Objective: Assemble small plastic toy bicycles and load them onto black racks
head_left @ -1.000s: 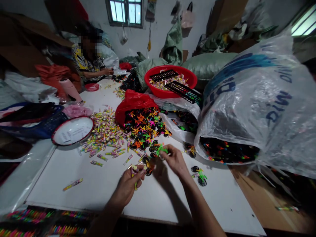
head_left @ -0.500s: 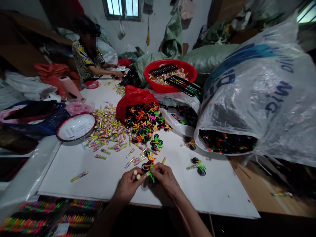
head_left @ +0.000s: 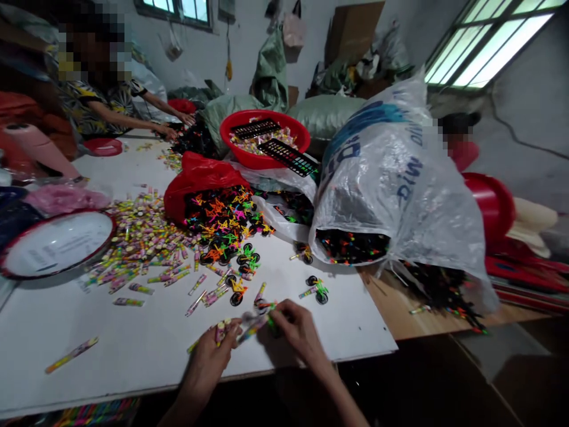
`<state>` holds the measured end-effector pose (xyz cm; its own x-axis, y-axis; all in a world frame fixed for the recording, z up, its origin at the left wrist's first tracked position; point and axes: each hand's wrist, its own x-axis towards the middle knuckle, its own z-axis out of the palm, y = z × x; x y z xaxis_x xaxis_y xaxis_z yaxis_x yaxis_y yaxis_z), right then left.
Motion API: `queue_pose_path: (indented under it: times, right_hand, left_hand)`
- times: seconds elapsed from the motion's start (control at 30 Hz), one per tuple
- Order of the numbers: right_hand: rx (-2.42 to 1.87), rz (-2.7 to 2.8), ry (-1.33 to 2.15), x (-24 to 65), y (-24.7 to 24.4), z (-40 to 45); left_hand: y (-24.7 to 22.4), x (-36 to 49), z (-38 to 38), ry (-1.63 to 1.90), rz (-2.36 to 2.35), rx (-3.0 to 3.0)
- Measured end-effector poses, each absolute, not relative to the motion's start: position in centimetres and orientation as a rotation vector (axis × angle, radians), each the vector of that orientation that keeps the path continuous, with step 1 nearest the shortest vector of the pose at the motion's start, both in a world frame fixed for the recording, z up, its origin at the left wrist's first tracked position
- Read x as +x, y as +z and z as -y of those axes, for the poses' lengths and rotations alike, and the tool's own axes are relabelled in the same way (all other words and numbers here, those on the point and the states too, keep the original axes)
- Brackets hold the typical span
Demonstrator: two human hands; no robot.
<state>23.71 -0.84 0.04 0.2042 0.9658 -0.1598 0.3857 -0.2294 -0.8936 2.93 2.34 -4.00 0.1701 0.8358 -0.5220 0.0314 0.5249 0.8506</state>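
Note:
My left hand (head_left: pixel 212 350), at the table's front edge, is closed around several small printed tubes (head_left: pixel 221 332) with pale ends. Just right of it, my right hand (head_left: pixel 297 326) pinches a green toy bicycle (head_left: pixel 272 323), mostly hidden by the fingers and smeared by motion. A blurred tube (head_left: pixel 252 330) slants between the hands, against the bicycle; whether it is joined to it I cannot tell. Beyond them lie an orange-yellow toy bicycle (head_left: pixel 237 292) and a green one (head_left: pixel 320 292) with a tube beside it. Loose tubes (head_left: pixel 142 228) form a wide pile at left.
A red bag (head_left: pixel 186 178) spills toy bicycles (head_left: pixel 222 207) mid-table. Behind stands a red basin (head_left: pixel 237 154) with tubes and black trays. A large white sack (head_left: pixel 355 201) fills the right, an enamel basin (head_left: pixel 57 243) the left. A co-worker (head_left: pixel 106 101) reaches over the far table.
The view has swung right, showing a second window and another person behind the sack. My hands have drawn slightly apart; the green bicycle stays in my right hand.

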Motion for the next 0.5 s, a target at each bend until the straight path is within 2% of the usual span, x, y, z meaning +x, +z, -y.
queue_pose_path:
  times: [0.07, 0.13, 0.2, 0.37, 0.5]
  right_hand:
    - [-1.966, 1.412, 0.768, 27.6, 0.9, 0.9]
    - [-2.159, 1.504, 0.396, 29.8, 1.5, -0.3]
    - [-2.153, 1.623, 0.187, 29.4, 1.6, -3.0]
    - [-1.924, 2.031, 0.285, 23.0, -0.2, -11.5]
    - [-1.892, 2.063, 0.329, 22.3, -1.1, -12.8]
  left_hand:
    - [-3.9, 2.2, -2.6, 0.742, -1.355, 0.886]
    - [-3.5, 2.0, -2.6, 0.792, -1.32, 0.91]
    - [-3.0, 2.6, -2.5, 0.779, -1.222, 0.908]
    - [-1.5, 4.0, -3.2, 0.783, -1.063, 0.726]
    - [-1.2, 3.6, -5.6, 0.899, -1.145, 0.75]
